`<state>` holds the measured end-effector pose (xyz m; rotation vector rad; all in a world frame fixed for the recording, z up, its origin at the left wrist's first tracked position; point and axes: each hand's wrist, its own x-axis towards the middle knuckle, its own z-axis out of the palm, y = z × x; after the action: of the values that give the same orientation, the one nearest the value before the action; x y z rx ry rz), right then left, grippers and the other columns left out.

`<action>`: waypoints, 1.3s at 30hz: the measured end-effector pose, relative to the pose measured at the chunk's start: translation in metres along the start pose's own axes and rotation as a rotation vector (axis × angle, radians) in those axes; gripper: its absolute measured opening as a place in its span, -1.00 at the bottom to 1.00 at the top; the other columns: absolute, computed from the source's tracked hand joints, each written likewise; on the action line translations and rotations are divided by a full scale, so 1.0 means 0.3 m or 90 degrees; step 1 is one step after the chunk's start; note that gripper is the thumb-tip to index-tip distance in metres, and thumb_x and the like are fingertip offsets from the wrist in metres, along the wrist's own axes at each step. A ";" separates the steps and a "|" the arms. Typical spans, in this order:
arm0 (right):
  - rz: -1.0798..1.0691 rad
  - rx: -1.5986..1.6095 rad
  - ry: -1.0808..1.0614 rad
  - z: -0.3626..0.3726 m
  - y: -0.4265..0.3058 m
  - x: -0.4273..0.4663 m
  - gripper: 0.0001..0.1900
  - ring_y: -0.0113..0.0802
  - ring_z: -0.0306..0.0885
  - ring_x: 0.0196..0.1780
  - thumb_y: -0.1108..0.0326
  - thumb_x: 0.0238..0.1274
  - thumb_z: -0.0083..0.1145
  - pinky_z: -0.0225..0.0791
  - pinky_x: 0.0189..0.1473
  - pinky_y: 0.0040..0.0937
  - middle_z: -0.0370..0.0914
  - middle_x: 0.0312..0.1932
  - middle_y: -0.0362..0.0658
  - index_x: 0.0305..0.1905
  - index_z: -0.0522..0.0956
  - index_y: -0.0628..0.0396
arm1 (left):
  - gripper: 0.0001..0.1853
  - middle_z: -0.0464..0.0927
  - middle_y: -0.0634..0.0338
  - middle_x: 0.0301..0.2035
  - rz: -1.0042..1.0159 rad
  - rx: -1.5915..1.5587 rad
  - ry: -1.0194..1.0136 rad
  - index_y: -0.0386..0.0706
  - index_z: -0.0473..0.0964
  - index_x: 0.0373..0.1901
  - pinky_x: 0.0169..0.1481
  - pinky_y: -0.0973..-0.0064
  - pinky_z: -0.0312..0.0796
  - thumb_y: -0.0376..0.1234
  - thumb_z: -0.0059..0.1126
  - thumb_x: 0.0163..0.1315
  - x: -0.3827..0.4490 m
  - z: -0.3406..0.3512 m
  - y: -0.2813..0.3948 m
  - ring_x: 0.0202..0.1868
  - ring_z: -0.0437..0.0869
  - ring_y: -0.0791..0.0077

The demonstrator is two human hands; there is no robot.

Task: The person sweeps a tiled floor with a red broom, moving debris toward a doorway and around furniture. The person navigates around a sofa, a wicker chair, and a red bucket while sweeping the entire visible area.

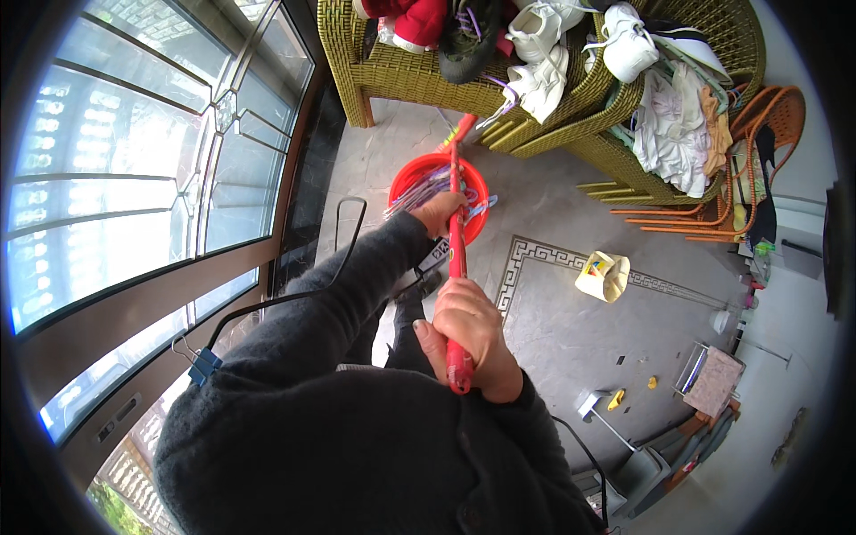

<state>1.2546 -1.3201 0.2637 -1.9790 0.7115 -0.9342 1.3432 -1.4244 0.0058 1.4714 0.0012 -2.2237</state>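
Observation:
Both hands grip a red broom handle (457,251) that runs up and away from my chest. My left hand (441,210) is wrapped around its middle. My right hand (471,328) closes on the upper end, close to my body. At the far end, the broom's red head (466,124) with yellow-green bristles (447,142) reaches toward the floor beside a wicker seat. Beneath the handle and my left hand stands a red plastic bucket (480,231) holding a bundle of hangers (428,187), partly covered by my hand.
Shoes (535,87) crowd the wicker seat (414,77); white clothes (672,130) lie on another. Orange chairs (779,134) stand at right. A cream bag (602,276), a dustpan (592,404) and a yellow scrap (616,400) are on the tiled floor. Glass doors (127,147) line the left.

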 end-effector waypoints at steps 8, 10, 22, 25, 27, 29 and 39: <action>0.025 -0.057 -0.099 -0.045 -0.076 -0.064 -0.71 -0.07 0.33 -0.52 0.62 -0.27 0.25 0.33 -0.32 -0.17 0.27 -0.65 -0.08 -0.66 0.29 0.14 | -0.84 0.37 0.12 -0.58 -0.004 -0.212 -0.144 -0.21 0.31 -0.39 -0.54 0.42 0.33 -0.34 0.03 0.25 0.007 0.166 -0.219 -0.60 0.43 0.36; 0.041 -0.059 -0.114 -0.086 -0.109 -0.074 -0.74 -0.06 0.35 -0.50 0.62 -0.31 0.26 0.36 -0.30 -0.14 0.29 -0.63 -0.07 -0.64 0.32 0.17 | -0.85 0.35 0.19 -0.62 0.050 -0.234 -0.144 -0.20 0.32 -0.40 -0.55 0.42 0.32 -0.33 0.03 0.25 -0.022 0.196 -0.230 -0.61 0.43 0.38; -0.003 0.003 0.161 0.025 -0.087 -0.154 -0.69 -0.06 0.35 -0.48 0.67 -0.19 0.23 0.23 -0.35 -0.18 0.33 -0.60 -0.07 -0.62 0.27 0.10 | -0.82 0.36 0.19 -0.63 0.208 0.170 -0.268 -0.13 0.36 -0.46 -0.53 0.34 0.32 -0.36 0.22 0.09 0.044 -0.188 -0.177 -0.62 0.42 0.32; 0.050 0.007 0.150 0.021 -0.115 -0.190 -0.69 -0.08 0.35 -0.51 0.60 -0.11 0.24 0.23 -0.30 -0.18 0.32 -0.65 -0.11 -0.65 0.28 0.09 | -0.79 0.30 0.25 -0.69 -0.072 -0.050 -0.209 -0.04 0.27 -0.53 -0.62 0.46 0.21 -0.27 0.06 0.20 -0.008 -0.112 -0.185 -0.69 0.31 0.43; 0.020 0.010 0.151 0.013 -0.145 -0.208 -0.68 -0.08 0.36 -0.50 0.55 -0.07 0.25 0.23 -0.29 -0.18 0.32 -0.65 -0.10 -0.66 0.27 0.09 | -0.77 0.27 0.26 -0.71 -0.070 -0.031 -0.190 -0.02 0.25 -0.56 -0.64 0.48 0.18 -0.25 0.04 0.21 -0.058 -0.055 -0.189 -0.72 0.28 0.45; 0.003 -0.006 0.166 0.008 -0.170 -0.228 -0.67 -0.08 0.35 -0.51 0.52 -0.05 0.24 0.24 -0.29 -0.18 0.32 -0.65 -0.11 -0.67 0.27 0.08 | -0.77 0.26 0.26 -0.72 -0.074 -0.029 -0.202 -0.02 0.25 -0.56 -0.66 0.47 0.17 -0.25 0.05 0.21 -0.104 -0.015 -0.210 -0.73 0.27 0.45; 0.062 -0.048 0.147 -0.080 -0.189 -0.404 -0.67 -0.09 0.35 -0.51 0.56 -0.11 0.26 0.24 -0.33 -0.23 0.35 -0.65 -0.11 -0.68 0.27 0.08 | -0.71 0.24 0.23 -0.74 -0.091 -0.022 -0.238 -0.05 0.21 -0.64 -0.62 0.40 0.20 -0.28 0.03 0.20 -0.034 0.152 -0.365 -0.73 0.27 0.40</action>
<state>1.1745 -1.2113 0.2786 -1.9010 0.9773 -1.1019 1.2650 -1.3346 0.0064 1.0475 0.0252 -2.5689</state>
